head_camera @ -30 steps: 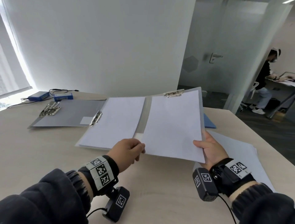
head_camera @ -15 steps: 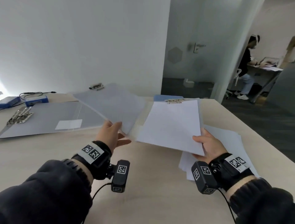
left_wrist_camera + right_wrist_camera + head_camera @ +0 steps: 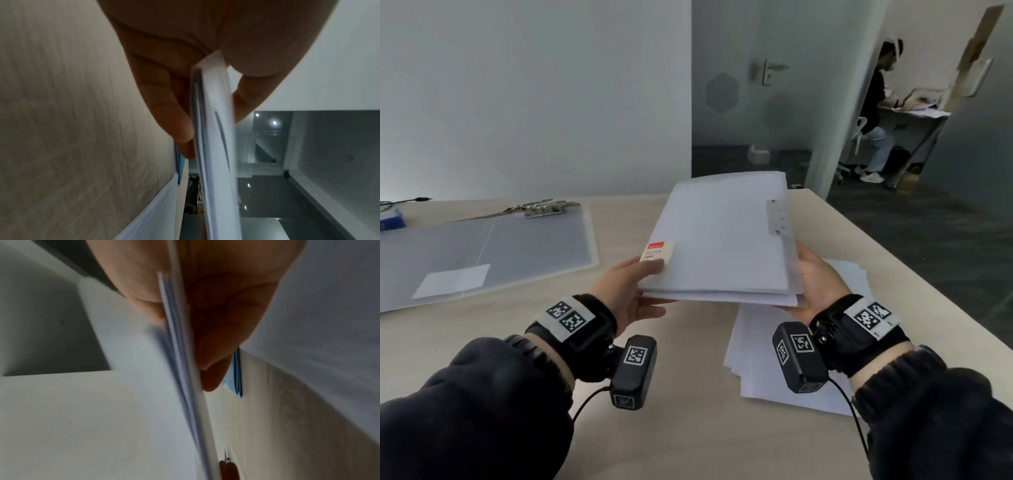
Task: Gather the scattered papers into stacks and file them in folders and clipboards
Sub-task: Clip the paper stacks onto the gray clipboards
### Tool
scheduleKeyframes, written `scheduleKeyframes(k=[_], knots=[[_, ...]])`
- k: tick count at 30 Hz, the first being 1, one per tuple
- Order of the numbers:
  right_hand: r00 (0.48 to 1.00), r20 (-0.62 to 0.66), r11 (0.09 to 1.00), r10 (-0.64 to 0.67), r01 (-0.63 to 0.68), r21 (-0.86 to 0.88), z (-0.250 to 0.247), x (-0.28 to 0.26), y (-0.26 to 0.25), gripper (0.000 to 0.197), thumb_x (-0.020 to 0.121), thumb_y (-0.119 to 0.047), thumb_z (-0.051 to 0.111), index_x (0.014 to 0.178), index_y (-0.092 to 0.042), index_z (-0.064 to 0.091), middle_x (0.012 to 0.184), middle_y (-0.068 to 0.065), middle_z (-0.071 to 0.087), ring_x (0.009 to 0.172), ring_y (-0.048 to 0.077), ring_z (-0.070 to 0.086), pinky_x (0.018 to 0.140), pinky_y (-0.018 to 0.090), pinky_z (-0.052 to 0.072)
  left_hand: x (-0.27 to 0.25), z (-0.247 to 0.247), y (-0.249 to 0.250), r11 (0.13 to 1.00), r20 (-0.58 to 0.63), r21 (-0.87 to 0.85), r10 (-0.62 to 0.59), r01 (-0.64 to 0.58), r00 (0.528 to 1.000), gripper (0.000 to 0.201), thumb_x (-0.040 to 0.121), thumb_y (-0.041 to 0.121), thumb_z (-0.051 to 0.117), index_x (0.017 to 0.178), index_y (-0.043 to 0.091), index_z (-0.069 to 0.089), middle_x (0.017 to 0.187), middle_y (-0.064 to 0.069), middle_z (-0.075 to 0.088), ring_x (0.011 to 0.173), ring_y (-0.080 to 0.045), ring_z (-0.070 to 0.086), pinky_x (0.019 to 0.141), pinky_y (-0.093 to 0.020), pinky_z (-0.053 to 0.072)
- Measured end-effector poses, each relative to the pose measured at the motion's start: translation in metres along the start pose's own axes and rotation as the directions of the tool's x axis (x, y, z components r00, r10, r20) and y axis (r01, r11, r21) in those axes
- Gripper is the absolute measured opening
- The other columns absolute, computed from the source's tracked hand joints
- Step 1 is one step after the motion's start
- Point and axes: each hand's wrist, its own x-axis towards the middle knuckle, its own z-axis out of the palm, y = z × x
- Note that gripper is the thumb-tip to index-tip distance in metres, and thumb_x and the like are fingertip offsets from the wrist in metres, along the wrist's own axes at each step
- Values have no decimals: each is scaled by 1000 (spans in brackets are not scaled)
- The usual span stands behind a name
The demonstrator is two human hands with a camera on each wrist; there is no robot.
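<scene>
The left hand (image 3: pixel 625 291) and right hand (image 3: pixel 813 284) each pinched the closed folder (image 3: pixel 722 240), papers (image 3: pixel 791 370) lying at five o'clock.

You have two grey translucent plastic folders: one closed folder (image 3: pixel 719 236) in your two hands, one open folder (image 3: pixel 517 246) flat on the table; one loose pile of white paper sheets (image 3: pixel 784 359); one blue folder (image 3: pixel 236 378)

Matt translucent plastic folder (image 3: pixel 717 236) (metal clip strip (image 3: pixel 776 216)), pale woodgrain table (image 3: pixel 688 411).
</scene>
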Motion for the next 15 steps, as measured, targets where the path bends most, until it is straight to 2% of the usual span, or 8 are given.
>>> scheduleKeyframes(k=[2,3,5,7,9,11,13,15], knots=[[1000,-26,999,-10,9,-46,-11,7,3,51,86,2,53,120,-32,71,114,15,69,93,38,50,66,37,29,9,5,-8,998,29,-18,-54,55,998,29,91,10,63,120,15,63,92,-10,72,74,-32,73,42,-24,49],[998,-61,997,-8,3,-74,-15,10,4,48,86,0,56,121,-30,70,115,15,71,92,37,54,65,36,31,15,8,-13,998,34,-33,-57,58,998,28,91,8,62,119,15,63,91,-9,73,74,-31,73,40,-23,47],[990,-140,992,4,-22,-128,-23,14,1,40,90,-3,57,122,-25,68,108,11,74,83,31,65,58,31,44,25,14,-19,996,28,-75,-42,44,999,29,92,4,60,119,14,62,89,-8,74,69,-27,72,39,-22,45],[977,-213,981,-4,-37,-189,-32,17,-2,30,96,-11,54,116,-26,71,99,5,75,78,24,67,53,29,50,36,23,-23,994,5,-111,-24,24,1000,29,93,1,58,120,10,62,86,-8,73,64,-24,69,39,-22,46],[949,-312,969,-44,-36,-246,-45,23,-2,22,99,-27,52,104,-32,74,97,3,75,83,24,66,55,30,50,47,33,-25,991,-21,-134,-5,2,1000,29,93,1,57,120,8,61,87,-8,71,65,-24,67,39,-22,46],[915,-399,970,-62,-40,-241,-55,28,0,20,100,-38,51,103,-36,70,96,4,76,75,24,68,55,31,47,61,42,-24,987,-54,-158,14,-23,998,29,93,0,57,121,9,61,92,-9,70,68,-25,65,39,-22,47],[904,-426,981,-32,-53,-186,-63,32,3,20,101,-38,49,111,-31,65,90,7,76,64,22,66,52,28,44,80,51,-20,985,-83,-170,27,-41,996,30,95,1,55,123,10,59,94,-10,69,70,-26,67,39,-21,47],[909,-416,985,-13,-60,-162,-67,35,6,19,102,-32,50,112,-23,64,84,10,75,59,20,62,49,27,44,101,59,-15,984,-114,-172,35,-55,993,30,97,3,54,126,9,56,97,-12,69,72,-28,69,40,-22,48]])
